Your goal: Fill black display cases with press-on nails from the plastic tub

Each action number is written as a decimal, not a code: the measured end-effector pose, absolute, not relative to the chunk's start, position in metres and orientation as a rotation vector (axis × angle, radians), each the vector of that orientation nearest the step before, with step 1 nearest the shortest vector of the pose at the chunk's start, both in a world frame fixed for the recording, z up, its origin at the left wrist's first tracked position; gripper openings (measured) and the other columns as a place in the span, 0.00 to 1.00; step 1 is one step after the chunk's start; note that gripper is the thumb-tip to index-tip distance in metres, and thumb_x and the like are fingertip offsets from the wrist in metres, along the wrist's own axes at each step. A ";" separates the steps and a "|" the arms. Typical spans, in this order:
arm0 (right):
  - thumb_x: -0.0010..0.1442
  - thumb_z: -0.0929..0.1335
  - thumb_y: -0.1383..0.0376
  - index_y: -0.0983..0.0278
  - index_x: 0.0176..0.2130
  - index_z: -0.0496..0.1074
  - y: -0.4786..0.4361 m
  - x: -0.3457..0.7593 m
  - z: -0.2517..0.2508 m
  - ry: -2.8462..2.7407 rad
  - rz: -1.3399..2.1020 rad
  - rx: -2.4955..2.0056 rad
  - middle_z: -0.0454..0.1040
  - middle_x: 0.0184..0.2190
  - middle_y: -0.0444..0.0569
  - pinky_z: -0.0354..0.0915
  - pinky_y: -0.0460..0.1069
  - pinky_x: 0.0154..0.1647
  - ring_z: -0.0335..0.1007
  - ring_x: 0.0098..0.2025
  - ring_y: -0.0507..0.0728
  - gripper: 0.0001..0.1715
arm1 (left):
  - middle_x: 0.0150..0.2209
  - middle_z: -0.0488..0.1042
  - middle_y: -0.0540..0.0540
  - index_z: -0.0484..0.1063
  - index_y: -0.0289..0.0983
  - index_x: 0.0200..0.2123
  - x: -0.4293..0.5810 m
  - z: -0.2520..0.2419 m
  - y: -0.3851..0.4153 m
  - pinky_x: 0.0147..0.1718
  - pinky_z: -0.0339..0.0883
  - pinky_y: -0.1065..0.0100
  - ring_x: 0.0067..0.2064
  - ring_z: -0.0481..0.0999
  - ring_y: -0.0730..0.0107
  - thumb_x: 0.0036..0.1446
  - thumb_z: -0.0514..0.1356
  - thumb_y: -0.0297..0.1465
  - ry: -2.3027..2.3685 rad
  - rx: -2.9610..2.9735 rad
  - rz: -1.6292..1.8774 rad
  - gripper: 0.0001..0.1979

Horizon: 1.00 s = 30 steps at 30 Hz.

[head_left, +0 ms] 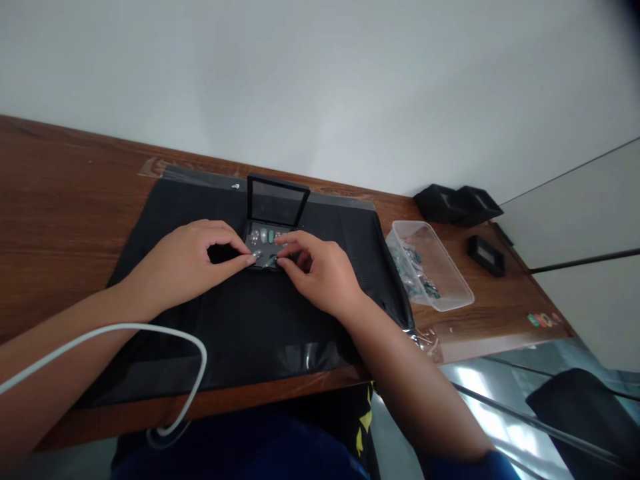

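A small black case lies on the black mat, its windowed lid standing up at the back. In its back row sit several small glossy oval pieces that look like press-on nails, among them a green one. My left hand comes from the left, thumb and forefinger closed at a shiny press-on nail in the front left of the case. From the right, my right hand pinches a small piece near the front right; it is mostly hidden by the fingertips. The hand also covers the case's right end.
Right of the black mat, a clear plastic tub holds many small packets. Black boxes stand at the wall, with a small black case before them. A white cable crosses over my left forearm to the table's front edge.
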State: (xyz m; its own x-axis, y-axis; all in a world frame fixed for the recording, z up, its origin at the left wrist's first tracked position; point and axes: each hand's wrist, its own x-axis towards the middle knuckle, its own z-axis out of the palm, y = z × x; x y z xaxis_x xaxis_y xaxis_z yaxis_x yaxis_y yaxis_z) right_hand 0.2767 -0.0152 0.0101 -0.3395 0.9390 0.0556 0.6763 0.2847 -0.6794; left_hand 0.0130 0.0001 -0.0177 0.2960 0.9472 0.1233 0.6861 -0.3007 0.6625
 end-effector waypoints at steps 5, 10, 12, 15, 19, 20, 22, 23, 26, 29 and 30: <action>0.70 0.75 0.69 0.54 0.59 0.82 -0.019 0.273 0.011 -2.111 0.783 -1.447 0.92 0.48 0.41 0.74 0.51 0.42 0.83 0.36 0.54 0.21 | 0.42 0.87 0.45 0.88 0.49 0.35 0.013 -0.018 0.000 0.48 0.74 0.53 0.45 0.84 0.50 0.63 0.65 0.60 1.437 2.094 0.709 0.23; 0.74 0.72 0.70 0.54 0.62 0.82 -0.024 0.274 0.012 -2.209 0.664 -1.342 0.91 0.53 0.44 0.75 0.50 0.46 0.87 0.44 0.56 0.21 | 0.42 0.88 0.45 0.88 0.49 0.35 0.012 -0.018 0.000 0.47 0.75 0.52 0.45 0.84 0.50 0.64 0.65 0.59 1.424 2.096 0.719 0.22; 0.76 0.70 0.69 0.54 0.64 0.81 -0.027 0.276 0.011 -2.272 0.591 -1.300 0.91 0.56 0.45 0.77 0.50 0.49 0.88 0.47 0.57 0.23 | 0.42 0.88 0.45 0.88 0.50 0.35 0.012 -0.019 0.000 0.47 0.75 0.52 0.45 0.84 0.49 0.64 0.66 0.59 1.427 2.094 0.722 0.22; 0.78 0.67 0.68 0.51 0.70 0.78 -0.032 0.277 0.011 -2.384 0.498 -1.251 0.90 0.59 0.45 0.78 0.50 0.51 0.89 0.52 0.58 0.27 | 0.41 0.88 0.45 0.87 0.50 0.34 0.012 -0.019 0.001 0.47 0.76 0.53 0.45 0.84 0.50 0.65 0.65 0.61 1.407 2.104 0.730 0.24; 0.80 0.65 0.66 0.52 0.74 0.75 -0.033 0.276 0.010 -2.496 0.488 -1.214 0.88 0.63 0.44 0.80 0.51 0.51 0.89 0.56 0.60 0.29 | 0.41 0.88 0.45 0.87 0.50 0.34 0.011 -0.020 0.001 0.48 0.76 0.52 0.45 0.84 0.50 0.65 0.65 0.61 1.408 2.109 0.722 0.23; 0.80 0.65 0.66 0.52 0.74 0.75 -0.033 0.276 0.010 -2.512 0.497 -1.213 0.88 0.63 0.44 0.80 0.52 0.52 0.89 0.56 0.60 0.29 | 0.41 0.88 0.45 0.87 0.50 0.34 0.011 -0.020 0.001 0.48 0.76 0.52 0.45 0.84 0.50 0.65 0.65 0.60 1.413 2.105 0.720 0.23; 0.80 0.66 0.65 0.53 0.74 0.76 -0.032 0.275 0.010 -2.520 0.504 -1.230 0.87 0.65 0.45 0.80 0.52 0.52 0.89 0.57 0.60 0.28 | 0.41 0.88 0.46 0.87 0.50 0.34 0.012 -0.019 0.001 0.48 0.75 0.51 0.45 0.84 0.49 0.65 0.66 0.59 1.419 2.097 0.714 0.22; 0.80 0.67 0.64 0.53 0.73 0.76 -0.032 0.275 0.010 -2.515 0.502 -1.238 0.87 0.65 0.45 0.80 0.52 0.52 0.89 0.57 0.60 0.28 | 0.41 0.88 0.46 0.87 0.50 0.34 0.012 -0.019 0.001 0.48 0.75 0.51 0.45 0.84 0.49 0.64 0.66 0.58 1.421 2.094 0.711 0.21; 0.79 0.69 0.63 0.53 0.72 0.77 -0.032 0.276 0.009 -2.471 0.483 -1.246 0.87 0.65 0.45 0.79 0.51 0.50 0.89 0.53 0.59 0.27 | 0.41 0.88 0.46 0.88 0.51 0.34 0.012 -0.019 0.001 0.49 0.75 0.51 0.46 0.84 0.49 0.65 0.67 0.57 1.419 2.092 0.707 0.20; 0.79 0.70 0.61 0.53 0.71 0.77 -0.032 0.276 0.008 -2.437 0.472 -1.253 0.89 0.62 0.45 0.77 0.51 0.47 0.89 0.48 0.58 0.26 | 0.41 0.88 0.46 0.88 0.51 0.35 0.011 -0.019 0.001 0.49 0.75 0.52 0.46 0.84 0.49 0.65 0.67 0.57 1.416 2.098 0.712 0.19; 0.79 0.70 0.60 0.53 0.71 0.78 -0.032 0.275 0.008 -2.435 0.475 -1.256 0.89 0.61 0.45 0.77 0.51 0.47 0.88 0.47 0.58 0.25 | 0.41 0.88 0.46 0.88 0.51 0.35 0.011 -0.020 0.001 0.49 0.75 0.52 0.46 0.84 0.49 0.65 0.66 0.57 1.416 2.098 0.713 0.19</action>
State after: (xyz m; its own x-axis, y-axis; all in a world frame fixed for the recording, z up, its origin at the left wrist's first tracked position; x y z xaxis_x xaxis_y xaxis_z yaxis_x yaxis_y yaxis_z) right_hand 0.2754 -0.0322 0.0081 -0.5405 0.8260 0.1602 0.7053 0.5486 -0.4490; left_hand 0.0113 0.0012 -0.0196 0.3196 0.9370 0.1408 0.6716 -0.3288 0.6640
